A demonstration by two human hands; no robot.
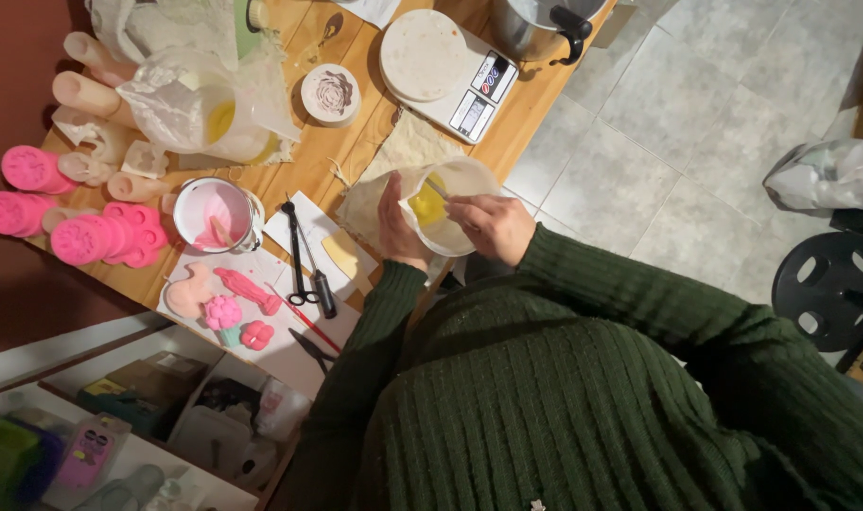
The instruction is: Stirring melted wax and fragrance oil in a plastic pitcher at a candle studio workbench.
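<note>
Hands (441, 222) hold translucent cup (450, 203) between them.

translucent cup (450, 213), yellow liquid inside, tilted

I count one kitchen scale (460, 80) on the wooden table (351, 151). Left of the scale I see one rose-shaped mould (330, 94) and, further left, one cup (214, 214) with pink residue. Below the scale: one translucent cup (447, 203), one pair of scissors (297, 255), two hands.
</note>
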